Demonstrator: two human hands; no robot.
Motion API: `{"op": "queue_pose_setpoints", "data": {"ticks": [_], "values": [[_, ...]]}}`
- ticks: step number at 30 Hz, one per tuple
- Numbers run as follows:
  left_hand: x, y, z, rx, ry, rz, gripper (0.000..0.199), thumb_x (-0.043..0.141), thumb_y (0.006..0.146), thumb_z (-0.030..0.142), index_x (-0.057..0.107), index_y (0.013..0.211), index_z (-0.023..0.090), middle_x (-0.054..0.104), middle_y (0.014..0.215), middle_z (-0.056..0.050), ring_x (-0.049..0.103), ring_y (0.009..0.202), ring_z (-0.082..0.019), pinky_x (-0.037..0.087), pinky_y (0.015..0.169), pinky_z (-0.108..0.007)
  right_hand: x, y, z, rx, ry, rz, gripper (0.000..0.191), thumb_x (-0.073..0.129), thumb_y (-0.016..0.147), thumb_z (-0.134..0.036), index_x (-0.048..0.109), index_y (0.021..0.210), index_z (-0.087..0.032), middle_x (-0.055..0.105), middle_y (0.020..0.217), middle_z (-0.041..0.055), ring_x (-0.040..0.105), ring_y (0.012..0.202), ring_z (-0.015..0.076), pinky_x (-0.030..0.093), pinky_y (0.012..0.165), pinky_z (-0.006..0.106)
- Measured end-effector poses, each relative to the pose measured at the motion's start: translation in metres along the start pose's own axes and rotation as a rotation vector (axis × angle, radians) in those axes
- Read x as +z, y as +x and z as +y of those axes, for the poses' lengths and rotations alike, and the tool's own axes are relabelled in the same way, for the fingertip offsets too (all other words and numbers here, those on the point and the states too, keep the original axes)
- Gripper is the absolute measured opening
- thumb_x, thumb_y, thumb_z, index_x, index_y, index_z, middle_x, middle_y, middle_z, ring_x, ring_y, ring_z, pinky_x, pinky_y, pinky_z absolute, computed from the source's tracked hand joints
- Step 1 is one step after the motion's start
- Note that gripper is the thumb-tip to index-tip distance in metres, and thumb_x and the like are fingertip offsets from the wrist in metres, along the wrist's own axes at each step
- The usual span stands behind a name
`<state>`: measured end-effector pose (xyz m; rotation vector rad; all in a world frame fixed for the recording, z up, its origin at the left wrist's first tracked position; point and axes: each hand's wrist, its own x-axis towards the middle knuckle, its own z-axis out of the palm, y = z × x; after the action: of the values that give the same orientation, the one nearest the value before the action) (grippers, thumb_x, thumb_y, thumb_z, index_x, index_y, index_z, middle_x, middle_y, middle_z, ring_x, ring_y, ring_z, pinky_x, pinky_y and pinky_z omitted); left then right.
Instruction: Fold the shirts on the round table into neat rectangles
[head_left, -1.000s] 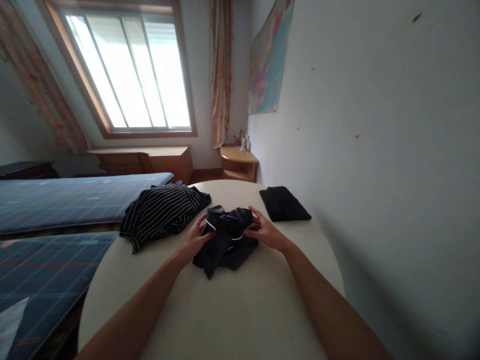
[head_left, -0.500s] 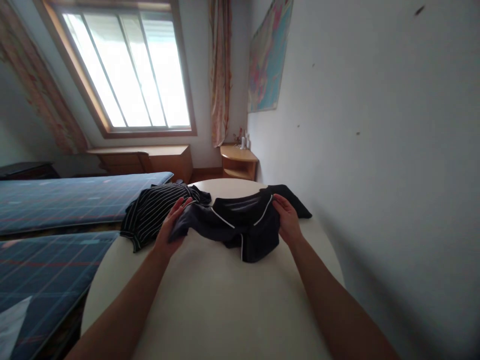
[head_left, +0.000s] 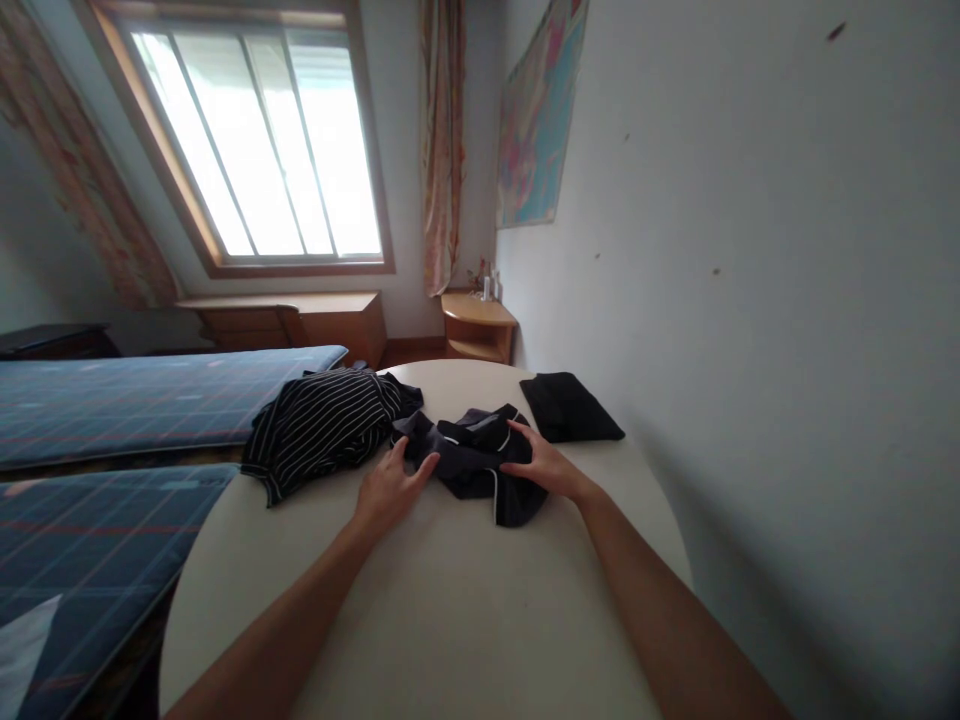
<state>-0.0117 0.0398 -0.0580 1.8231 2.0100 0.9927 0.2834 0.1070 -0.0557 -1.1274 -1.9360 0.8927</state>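
Observation:
A dark polo shirt with white piping point(head_left: 480, 465) lies bunched in the middle of the white round table point(head_left: 465, 620). At its left end is my left hand point(head_left: 391, 490), thumb and fingers apart, the fingertips against the cloth. My right hand point(head_left: 547, 465) rests on the shirt's right side with thumb and fingers spread. To the left, a black garment with white stripes point(head_left: 322, 425) lies rumpled near the table's edge. Behind my right hand sits a flat, folded black garment point(head_left: 574, 407).
Two beds with blue plaid mattresses point(head_left: 112, 520) stand left of the table. A white wall point(head_left: 787, 400) runs along the right. Beyond the table are a wooden desk point(head_left: 330, 315) under the window and a corner shelf point(head_left: 478, 310).
The polo shirt has come down from between my raised hands and crumpled onto the table. Both hands have moved closer together and their fingers have spread. The folded black garment now shows fully.

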Motion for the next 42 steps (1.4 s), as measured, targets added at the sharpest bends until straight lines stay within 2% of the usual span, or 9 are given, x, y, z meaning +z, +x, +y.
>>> {"op": "queue_pose_setpoints", "data": {"ticks": [7, 10, 15, 18, 22, 27, 34, 37, 42], "values": [[0.006, 0.004, 0.006, 0.123, -0.183, -0.001, 0.019, 0.063, 0.083, 0.034, 0.071, 0.088, 0.018, 0.073, 0.085, -0.007, 0.068, 0.073, -0.021, 0.048, 0.069, -0.029, -0.005, 0.000, -0.008, -0.031, 0.170, -0.113, 0.074, 0.085, 0.065, -0.025, 0.060, 0.135, -0.020, 0.065, 0.134, 0.0121, 0.058, 0.127, 0.0301, 0.038, 0.115, 0.049], [-0.003, 0.010, 0.005, 0.085, -0.238, 0.093, 0.028, 0.053, 0.089, 0.039, 0.069, 0.098, 0.017, 0.072, 0.079, -0.005, 0.066, 0.065, -0.019, 0.047, 0.062, -0.027, -0.011, -0.003, -0.018, 0.012, 0.261, -0.056, 0.063, 0.081, 0.067, -0.024, 0.065, 0.128, -0.022, 0.070, 0.124, 0.0096, 0.063, 0.118, 0.0274, 0.046, 0.106, 0.047], [-0.034, 0.024, -0.004, -0.023, -0.390, 0.409, 0.045, 0.053, 0.088, 0.051, 0.066, 0.109, 0.014, 0.070, 0.078, -0.005, 0.065, 0.058, -0.019, 0.048, 0.056, -0.027, -0.021, -0.002, -0.033, -0.021, 0.522, 0.295, 0.047, 0.078, 0.072, -0.032, 0.069, 0.117, -0.025, 0.071, 0.123, 0.0061, 0.067, 0.105, 0.0222, 0.054, 0.093, 0.038], [-0.042, 0.031, -0.013, -0.045, -0.433, 0.529, 0.038, 0.055, 0.087, 0.044, 0.069, 0.106, 0.014, 0.072, 0.090, -0.008, 0.069, 0.072, -0.022, 0.055, 0.070, -0.032, -0.026, 0.001, -0.030, -0.027, 0.449, 0.535, 0.042, 0.077, 0.071, -0.038, 0.071, 0.109, -0.023, 0.072, 0.119, 0.0065, 0.067, 0.104, 0.0232, 0.052, 0.096, 0.040], [-0.028, 0.032, -0.018, 0.041, -0.448, 0.344, 0.042, 0.058, 0.088, 0.035, 0.062, 0.125, 0.016, 0.068, 0.121, -0.012, 0.066, 0.109, -0.026, 0.051, 0.098, -0.040, -0.028, 0.003, -0.008, 0.044, 0.068, 0.509, 0.037, 0.070, 0.075, -0.039, 0.072, 0.107, -0.019, 0.073, 0.109, 0.0093, 0.066, 0.104, 0.0265, 0.048, 0.102, 0.046], [-0.005, 0.022, -0.016, 0.204, -0.246, 0.204, 0.061, 0.064, 0.086, 0.036, 0.050, 0.143, 0.018, 0.049, 0.144, -0.015, 0.047, 0.136, -0.030, 0.035, 0.116, -0.044, -0.022, 0.001, 0.005, -0.063, -0.294, 0.430, 0.042, 0.065, 0.080, -0.040, 0.069, 0.116, -0.018, 0.053, 0.142, 0.0157, 0.049, 0.133, 0.0291, 0.033, 0.116, 0.047], [-0.011, 0.020, -0.020, -0.030, -0.056, 0.080, 0.063, 0.064, 0.087, 0.034, 0.045, 0.145, 0.015, 0.064, 0.120, -0.015, 0.067, 0.108, -0.028, 0.051, 0.096, -0.040, -0.005, -0.006, -0.018, -0.068, -0.517, 0.156, 0.050, 0.068, 0.082, -0.057, 0.068, 0.122, -0.027, 0.053, 0.146, 0.0103, 0.034, 0.144, 0.0366, 0.015, 0.118, 0.064], [-0.014, 0.020, -0.017, -0.021, 0.011, -0.008, 0.058, 0.060, 0.088, 0.027, 0.046, 0.143, 0.016, 0.071, 0.110, -0.011, 0.069, 0.098, -0.024, 0.051, 0.085, -0.033, 0.004, -0.008, -0.016, -0.116, -0.486, 0.016, 0.057, 0.066, 0.084, -0.056, 0.061, 0.132, -0.024, 0.056, 0.143, 0.0117, 0.042, 0.140, 0.0326, 0.024, 0.118, 0.057], [-0.024, 0.013, 0.000, 0.058, 0.112, -0.097, 0.020, 0.053, 0.085, 0.022, 0.072, 0.092, 0.020, 0.074, 0.086, -0.006, 0.069, 0.081, -0.022, 0.045, 0.072, -0.028, 0.007, -0.004, -0.007, -0.059, -0.418, 0.112, 0.062, 0.055, 0.093, -0.044, 0.044, 0.148, -0.018, 0.048, 0.150, 0.0156, 0.051, 0.133, 0.0269, 0.039, 0.113, 0.044]]}}
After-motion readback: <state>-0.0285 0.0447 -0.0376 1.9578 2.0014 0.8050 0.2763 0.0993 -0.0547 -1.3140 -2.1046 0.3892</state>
